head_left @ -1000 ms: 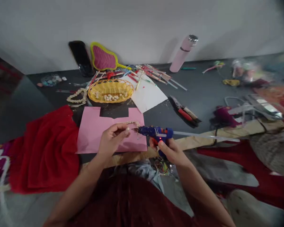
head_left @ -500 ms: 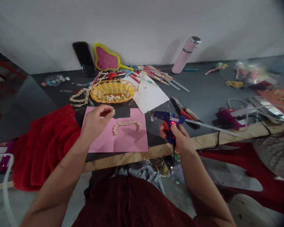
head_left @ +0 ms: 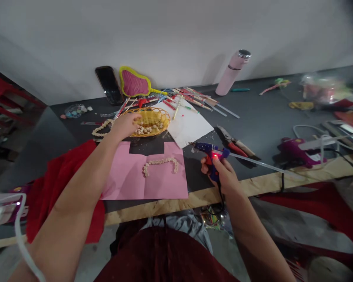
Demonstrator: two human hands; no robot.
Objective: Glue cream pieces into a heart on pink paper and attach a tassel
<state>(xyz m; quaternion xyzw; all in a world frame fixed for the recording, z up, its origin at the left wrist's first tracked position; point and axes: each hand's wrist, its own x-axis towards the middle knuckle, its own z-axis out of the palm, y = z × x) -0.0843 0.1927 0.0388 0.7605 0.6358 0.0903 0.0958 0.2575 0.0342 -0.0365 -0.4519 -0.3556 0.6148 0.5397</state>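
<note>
My left hand (head_left: 125,125) reaches over the left side of the yellow wicker basket (head_left: 164,117), its fingers curled together; what they hold, if anything, is hidden. Several small pale pieces (head_left: 144,130) lie in the basket. My right hand (head_left: 223,172) is wrapped round a blue glue gun (head_left: 206,147) with a glowing red light and a long clear glue stick (head_left: 261,160) out of its back. The nozzle points left. Between my hands, a bracket-shaped strip of pale pieces (head_left: 161,161) lies on a creased pink sheet (head_left: 126,180) with a notch in its far edge.
Pliers-like cutters (head_left: 235,143) lie right of a white sheet (head_left: 191,125). Behind are a phone (head_left: 108,85), a yellow-rimmed fan shape (head_left: 135,82), wrapped sticks and a pink bottle (head_left: 231,72). A purple glue gun (head_left: 301,150) sits right; red cloth (head_left: 67,168) hangs left.
My left hand has moved forward from above the pink sheet, where it pinched a small pale piece, to the basket. My right hand keeps the glue gun in nearly the same place. The view has shifted slightly.
</note>
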